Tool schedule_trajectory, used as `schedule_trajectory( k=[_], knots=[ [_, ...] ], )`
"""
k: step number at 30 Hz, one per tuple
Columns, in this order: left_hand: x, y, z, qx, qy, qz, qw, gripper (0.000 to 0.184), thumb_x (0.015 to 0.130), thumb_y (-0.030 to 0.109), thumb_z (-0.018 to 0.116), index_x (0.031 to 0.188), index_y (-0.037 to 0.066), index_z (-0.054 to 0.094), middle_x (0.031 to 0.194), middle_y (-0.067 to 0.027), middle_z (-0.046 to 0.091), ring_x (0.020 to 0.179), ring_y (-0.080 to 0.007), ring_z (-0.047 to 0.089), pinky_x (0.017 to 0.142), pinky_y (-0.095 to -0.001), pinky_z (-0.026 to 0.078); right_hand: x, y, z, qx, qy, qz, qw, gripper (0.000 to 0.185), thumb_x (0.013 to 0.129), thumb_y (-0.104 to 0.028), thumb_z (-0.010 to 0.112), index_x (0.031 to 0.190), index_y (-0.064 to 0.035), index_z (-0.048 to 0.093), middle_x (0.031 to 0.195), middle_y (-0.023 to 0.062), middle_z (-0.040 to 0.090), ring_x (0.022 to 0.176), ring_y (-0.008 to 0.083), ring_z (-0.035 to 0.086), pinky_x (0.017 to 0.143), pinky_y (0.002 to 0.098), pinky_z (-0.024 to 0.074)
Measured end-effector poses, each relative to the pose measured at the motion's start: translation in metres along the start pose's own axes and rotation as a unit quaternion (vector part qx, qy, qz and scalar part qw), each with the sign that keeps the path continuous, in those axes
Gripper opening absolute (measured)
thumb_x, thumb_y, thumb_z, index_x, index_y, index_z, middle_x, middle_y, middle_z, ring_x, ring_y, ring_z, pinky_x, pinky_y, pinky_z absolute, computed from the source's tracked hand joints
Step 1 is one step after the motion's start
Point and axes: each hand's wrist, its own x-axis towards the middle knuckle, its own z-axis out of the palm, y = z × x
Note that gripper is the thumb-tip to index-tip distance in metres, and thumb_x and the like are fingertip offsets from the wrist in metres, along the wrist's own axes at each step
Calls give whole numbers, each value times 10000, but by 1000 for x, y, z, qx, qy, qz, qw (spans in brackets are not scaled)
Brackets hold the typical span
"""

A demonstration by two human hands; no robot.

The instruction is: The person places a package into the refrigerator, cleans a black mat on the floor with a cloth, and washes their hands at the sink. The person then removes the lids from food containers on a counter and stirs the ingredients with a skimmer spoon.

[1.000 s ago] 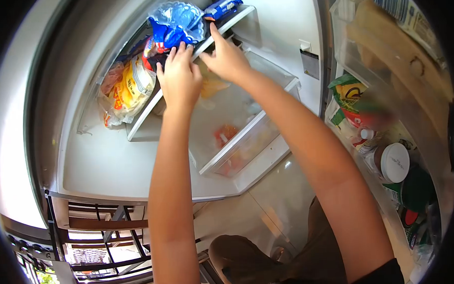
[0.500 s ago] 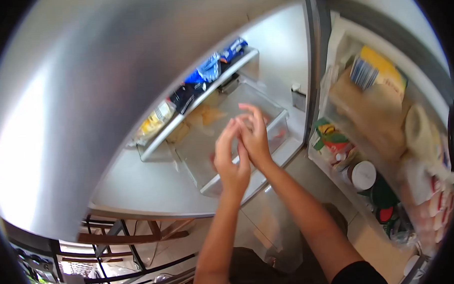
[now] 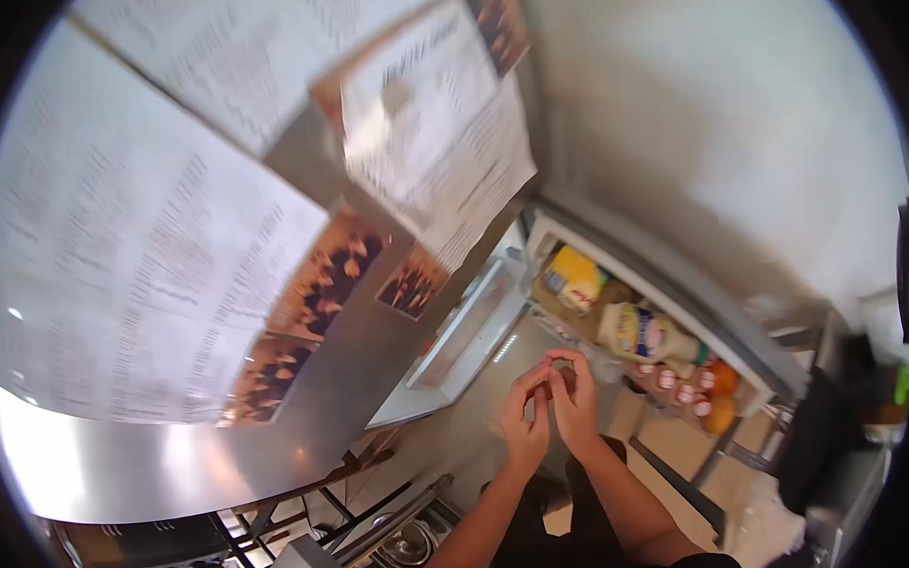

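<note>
My left hand [image 3: 526,414] and my right hand [image 3: 577,405] are raised close together in front of the open fridge door. Their fingers are bent inward, and the fingertips meet at the top. Both thumbs point up between the palms. Whether something small is pinched at the fingertips I cannot make out. Just beyond them, the fridge door shelf [image 3: 598,324] holds a yellow box [image 3: 576,278], a mayonnaise bottle [image 3: 636,331] and a row of eggs [image 3: 684,391].
Printed papers [image 3: 133,245] and photos [image 3: 339,268] cover the steel fridge front at upper left. A clear drawer [image 3: 466,324] shows inside the fridge. Orange fruit [image 3: 719,413] sits at the shelf's end. Below left are a metal rack and a pan [image 3: 406,544].
My view has swung up and left, so the papers on the fridge front now show and less of the interior does. My hands have drawn back from the drawer, still together.
</note>
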Motion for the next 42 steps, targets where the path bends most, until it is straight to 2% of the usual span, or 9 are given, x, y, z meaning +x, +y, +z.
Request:
schedule_trajectory(
  k=[8,12,15,18,23,27,35,39,42],
  knots=[
    [1,94,88,-104,-176,-129,970,246,814,-5,398,1042,13,487,1012,-76,538,895,-117,520,741,-239,416,-8,-140,-99,-291,125,-100,943,289,793,-65,472,1077,-30,430,1059,104,444,645,144,531,554,236,423],
    [-3,114,119,-106,-258,-130,951,241,816,19,413,1045,22,487,981,-59,550,858,-96,522,717,-233,419,-3,-176,-144,-413,163,-35,896,398,784,-95,489,1160,-50,367,1198,135,343,710,224,548,573,288,440],
    [-19,129,117,-135,-284,-161,936,240,817,35,419,1049,29,485,960,-47,559,833,-91,523,702,-227,418,-3,-153,-172,-571,117,-29,812,497,766,-102,511,1215,-89,299,1261,128,274,751,270,546,584,319,441],
    [-29,133,102,-82,-339,-173,921,242,822,67,421,1055,45,484,938,-38,564,812,-92,524,680,-216,414,-5,-161,-162,-568,103,17,816,579,739,-110,544,1240,-101,254,1281,134,223,764,301,537,602,338,440],
    [-53,121,48,-84,-273,-180,941,239,829,90,410,1053,60,487,922,-38,567,807,-102,531,675,-221,418,-22,-149,-150,-550,88,70,827,776,666,-212,631,1275,-120,158,1285,171,140,855,365,502,655,391,439],
    [-77,131,-17,-96,-178,-279,939,235,828,110,410,1044,65,492,913,-43,570,808,-114,537,670,-236,427,-47,-148,-122,-503,66,121,853,878,663,-196,644,1302,-119,48,1313,193,-3,966,391,428,702,425,414],
    [-148,135,-128,-137,23,-339,931,236,822,116,417,1036,53,495,902,-64,578,809,-132,544,679,-256,435,-95,-84,-68,-427,46,85,899,1022,644,-308,677,1297,-91,-80,1295,212,-154,1144,380,246,800,452,362],
    [-179,137,-152,-151,126,-360,912,232,823,116,414,1028,45,497,914,-70,577,809,-140,545,686,-260,435,-112,-73,-27,-388,-23,176,905,1084,613,-358,697,1290,-85,-103,1292,182,-197,1111,348,325,795,414,395],
    [-196,145,-164,-168,153,-368,902,230,821,112,415,1023,41,500,920,-74,576,812,-145,546,690,-263,434,-127,-106,16,-236,-129,314,911,950,682,-293,649,1299,-78,-41,1325,119,6,928,261,484,710,295,454]
  ],
)
